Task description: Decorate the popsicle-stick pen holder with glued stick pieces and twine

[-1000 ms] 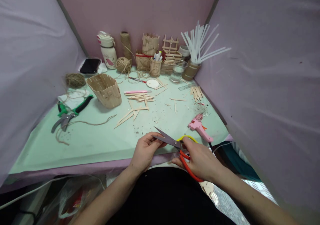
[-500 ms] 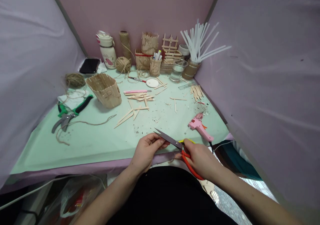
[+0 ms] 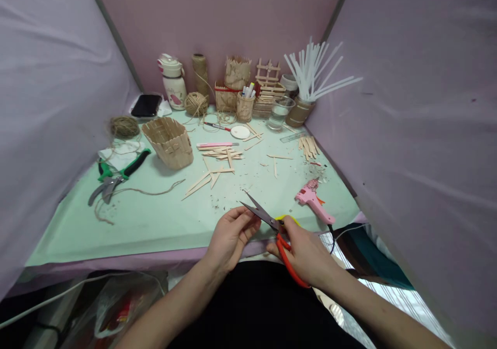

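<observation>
My right hand [image 3: 305, 250] is closed round the handles of a pair of scissors [image 3: 267, 217], one handle red and the other yellow. The blades point up and left and stand slightly apart. My left hand [image 3: 233, 235] is close by the blades, fingers curled and thumb against the forefinger in a pinch. Whatever small piece it may hold is hidden by the fingers and too small to make out. Both hands are over the front edge of the green table [image 3: 147, 230].
Thin wooden sticks [image 3: 217, 153] lie mid-table. To the left are a woven wooden basket [image 3: 171, 144], pruning shears [image 3: 116, 177] and twine [image 3: 124, 127]. A pink glue gun [image 3: 313, 202] lies right. Behind stand a bottle [image 3: 174, 87], a cup of water [image 3: 277, 116] and a jar of glue sticks [image 3: 306, 74].
The scissors' blades have parted from nearly closed to slightly spread. My left hand's lower fingers have shifted, and the whole view has tilted up a little.
</observation>
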Tool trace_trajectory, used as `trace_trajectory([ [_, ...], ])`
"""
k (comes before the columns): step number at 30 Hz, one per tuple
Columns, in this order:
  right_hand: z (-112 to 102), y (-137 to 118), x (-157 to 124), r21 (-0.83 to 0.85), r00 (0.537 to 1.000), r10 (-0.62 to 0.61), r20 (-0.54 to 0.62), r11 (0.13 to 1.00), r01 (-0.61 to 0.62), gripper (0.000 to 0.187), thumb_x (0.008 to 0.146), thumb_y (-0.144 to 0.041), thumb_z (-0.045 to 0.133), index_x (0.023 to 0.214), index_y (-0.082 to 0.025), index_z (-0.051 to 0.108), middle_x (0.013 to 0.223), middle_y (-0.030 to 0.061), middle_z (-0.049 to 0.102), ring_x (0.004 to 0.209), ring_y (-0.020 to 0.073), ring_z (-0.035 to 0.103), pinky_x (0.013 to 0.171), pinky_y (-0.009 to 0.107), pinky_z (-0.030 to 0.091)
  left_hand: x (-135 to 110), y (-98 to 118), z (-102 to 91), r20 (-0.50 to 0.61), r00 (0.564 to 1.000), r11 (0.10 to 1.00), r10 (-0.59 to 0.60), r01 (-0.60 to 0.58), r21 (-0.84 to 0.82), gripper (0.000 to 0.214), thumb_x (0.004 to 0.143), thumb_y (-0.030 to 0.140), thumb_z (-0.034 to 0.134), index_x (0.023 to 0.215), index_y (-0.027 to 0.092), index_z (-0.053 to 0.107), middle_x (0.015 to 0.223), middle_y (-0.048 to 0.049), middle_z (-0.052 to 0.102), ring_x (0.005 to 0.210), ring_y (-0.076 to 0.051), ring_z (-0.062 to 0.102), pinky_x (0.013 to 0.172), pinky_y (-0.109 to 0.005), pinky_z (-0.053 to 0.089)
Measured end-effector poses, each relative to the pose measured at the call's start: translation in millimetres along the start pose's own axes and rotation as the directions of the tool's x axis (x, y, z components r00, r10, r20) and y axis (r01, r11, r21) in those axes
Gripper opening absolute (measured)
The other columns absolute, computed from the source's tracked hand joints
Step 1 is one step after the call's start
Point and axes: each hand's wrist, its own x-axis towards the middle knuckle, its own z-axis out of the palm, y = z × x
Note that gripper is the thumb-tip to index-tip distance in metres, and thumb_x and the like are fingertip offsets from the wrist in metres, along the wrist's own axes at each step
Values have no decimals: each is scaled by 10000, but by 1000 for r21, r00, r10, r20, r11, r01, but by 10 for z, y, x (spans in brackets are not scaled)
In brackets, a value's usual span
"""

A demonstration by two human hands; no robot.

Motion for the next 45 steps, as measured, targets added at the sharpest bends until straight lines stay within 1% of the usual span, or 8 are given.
trace_trajectory([
  [5,-1,-49,11,-36,1000,-10,-25,999,9,308,852,-486,554,865,-225,393,837,41,617,660,190,554,556,260,244,-5,-28,20,6,999,999,34,-33,-20,240,611,242,840,765,125,698,795,-27,691,768,-103,641,756,-217,541],
  [16,3,-45,11,-81,998,-34,-53,996,29,312,862,-493,541,808,-226,389,772,40,616,627,190,545,534,269,230,6,-62,-13,14,998,997,68,-68,19,239,621,265,836,777,136,709,797,-19,690,766,-105,637,769,-236,538],
  [23,7,-26,5,-68,998,-33,-48,997,30,332,850,-516,546,823,-225,390,807,41,617,616,178,535,528,262,230,2,-66,-17,7,996,995,91,-91,40,250,606,270,844,766,131,711,793,-24,690,773,-115,638,781,-254,541],
  [34,21,5,-3,-141,997,-57,-53,989,49,350,864,-534,516,776,-238,353,711,17,601,602,200,550,517,266,205,21,-85,-25,5,996,995,85,-85,50,240,607,268,841,751,129,707,781,-25,686,759,-115,636,775,-253,541],
  [38,19,17,-14,-159,997,-57,-58,986,47,331,873,-501,517,757,-238,353,656,15,590,594,206,557,520,272,214,20,-100,-37,15,997,996,74,-74,52,235,610,256,838,761,130,709,789,-29,694,764,-118,646,778,-254,544],
  [41,6,54,-3,-75,998,-46,-35,996,43,313,880,-461,517,734,-239,351,634,6,574,584,195,544,529,273,251,15,-95,-34,11,998,997,58,-58,41,234,612,240,839,773,131,708,788,-27,697,770,-117,657,793,-252,548],
  [43,-20,78,28,102,998,-57,-21,993,58,300,876,-443,522,727,-238,362,652,-3,579,601,180,538,548,270,302,12,-75,-19,3,999,998,39,-39,48,233,616,240,839,768,127,703,782,-34,699,762,-120,664,783,-248,554],
  [45,-60,77,78,326,995,-79,-57,941,93,288,866,-435,536,728,-235,380,677,-14,571,620,162,527,568,265,348,7,-47,0,-17,1000,998,17,-16,61,228,624,241,836,761,123,698,786,-46,704,761,-125,672,766,-238,558],
])
